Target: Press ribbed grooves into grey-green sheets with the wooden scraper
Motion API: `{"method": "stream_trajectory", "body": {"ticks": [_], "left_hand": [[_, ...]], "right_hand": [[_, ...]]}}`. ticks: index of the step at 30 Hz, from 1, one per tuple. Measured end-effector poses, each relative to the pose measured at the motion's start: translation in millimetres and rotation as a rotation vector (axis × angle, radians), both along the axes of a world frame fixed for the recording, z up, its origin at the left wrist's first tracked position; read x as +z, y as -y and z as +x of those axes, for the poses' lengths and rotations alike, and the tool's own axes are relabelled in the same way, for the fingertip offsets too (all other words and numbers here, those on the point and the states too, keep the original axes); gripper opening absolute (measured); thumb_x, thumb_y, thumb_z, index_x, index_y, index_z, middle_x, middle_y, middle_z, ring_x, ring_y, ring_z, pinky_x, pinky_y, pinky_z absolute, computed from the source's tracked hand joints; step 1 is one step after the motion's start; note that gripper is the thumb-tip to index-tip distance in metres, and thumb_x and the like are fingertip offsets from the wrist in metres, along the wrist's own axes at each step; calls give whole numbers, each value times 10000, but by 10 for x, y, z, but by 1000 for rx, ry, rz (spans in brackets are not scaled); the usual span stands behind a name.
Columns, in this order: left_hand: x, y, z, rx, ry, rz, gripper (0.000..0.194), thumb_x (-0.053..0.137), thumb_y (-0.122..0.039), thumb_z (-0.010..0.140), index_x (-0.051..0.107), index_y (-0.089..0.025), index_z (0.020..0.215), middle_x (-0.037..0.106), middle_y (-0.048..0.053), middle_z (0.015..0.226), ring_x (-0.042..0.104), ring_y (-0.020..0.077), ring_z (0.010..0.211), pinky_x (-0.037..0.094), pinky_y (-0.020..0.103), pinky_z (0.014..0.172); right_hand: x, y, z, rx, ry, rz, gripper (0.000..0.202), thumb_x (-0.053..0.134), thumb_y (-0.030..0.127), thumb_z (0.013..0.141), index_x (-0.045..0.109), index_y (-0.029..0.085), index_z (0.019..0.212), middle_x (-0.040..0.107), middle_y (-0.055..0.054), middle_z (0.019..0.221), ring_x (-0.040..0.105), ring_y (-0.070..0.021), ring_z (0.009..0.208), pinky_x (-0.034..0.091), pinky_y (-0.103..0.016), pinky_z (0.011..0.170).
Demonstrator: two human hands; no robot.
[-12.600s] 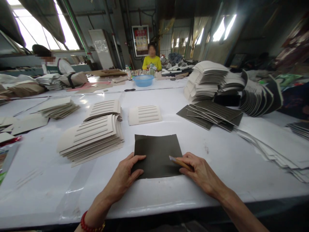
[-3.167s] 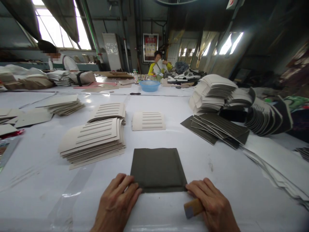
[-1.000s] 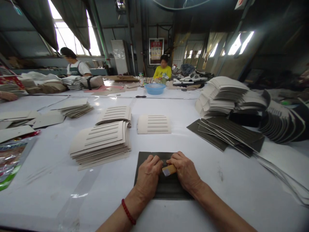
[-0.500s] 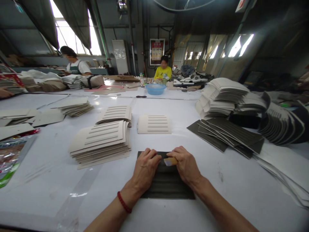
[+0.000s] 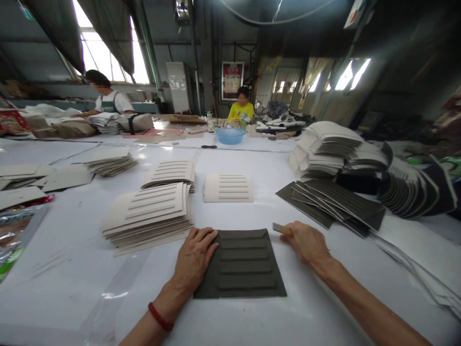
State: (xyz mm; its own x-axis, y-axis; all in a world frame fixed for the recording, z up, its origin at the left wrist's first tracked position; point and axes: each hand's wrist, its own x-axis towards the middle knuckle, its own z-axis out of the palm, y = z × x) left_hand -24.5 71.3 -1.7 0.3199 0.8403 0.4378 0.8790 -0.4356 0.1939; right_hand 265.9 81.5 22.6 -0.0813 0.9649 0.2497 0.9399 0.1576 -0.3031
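A dark grey-green rectangular panel (image 5: 247, 262) with several raised parallel ribs lies flat on the white table. My left hand (image 5: 194, 254) rests on its left edge, fingers laid out flat near the upper left corner and the thumb apart. A red braided bracelet (image 5: 160, 317) circles that wrist. Right of the panel, just off its upper right corner, my right hand (image 5: 308, 242) is closed round a small flat tool (image 5: 283, 229) with a tan handle and a greyish tip pointing left. The tip is clear of the panel.
Pale ribbed panels form a stack (image 5: 147, 216) at left; another pale ribbed panel (image 5: 228, 188) lies ahead. Dark panels (image 5: 334, 202) fan out at right before tall pale stacks (image 5: 324, 149). A blue basin (image 5: 230, 135) stands farther back. Two people work across the room.
My right hand has moved right, off the panel, carrying the tool. My left hand has slid left to the panel's edge, so the ribs now show.
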Motion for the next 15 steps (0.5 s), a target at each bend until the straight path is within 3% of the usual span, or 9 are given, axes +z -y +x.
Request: {"method": "stream_trajectory", "body": {"ticks": [2,5,8,15], "left_hand": [[8,22,-12,10,17,38,374,604,-260,922,559,-165,1281,598,111,1296,511,293,1179,446,519,1023],[24,39,132,-122,0,13,462,628,-293,910,511,-228,1352,513,69,1433,425,292,1331,348,541,1129],[-21,60,301,-250,-27,-90,484,625,-357,913,499,-250,1367,498,49,1455,424,275,1358,350,536,1141],[-162,96,375,-218,-38,-131,489,631,-299,910,496,-229,1374,495,58,1459,425,265,1367,366,521,1141]], "right_hand": [[46,50,169,-43,-2,-17,268,557,383,965,607,182,1135,633,-62,1088,626,-165,860,545,-347,757],[39,78,243,-64,-3,-55,321,444,385,1005,597,172,1190,648,-62,945,625,-172,784,525,-303,705],[-39,78,124,-52,3,-86,381,308,290,1031,580,187,1277,628,-48,860,629,-173,786,497,-259,715],[-150,214,-277,-65,98,-99,463,373,123,973,515,238,1398,582,-70,914,614,-188,750,462,-270,680]]}}
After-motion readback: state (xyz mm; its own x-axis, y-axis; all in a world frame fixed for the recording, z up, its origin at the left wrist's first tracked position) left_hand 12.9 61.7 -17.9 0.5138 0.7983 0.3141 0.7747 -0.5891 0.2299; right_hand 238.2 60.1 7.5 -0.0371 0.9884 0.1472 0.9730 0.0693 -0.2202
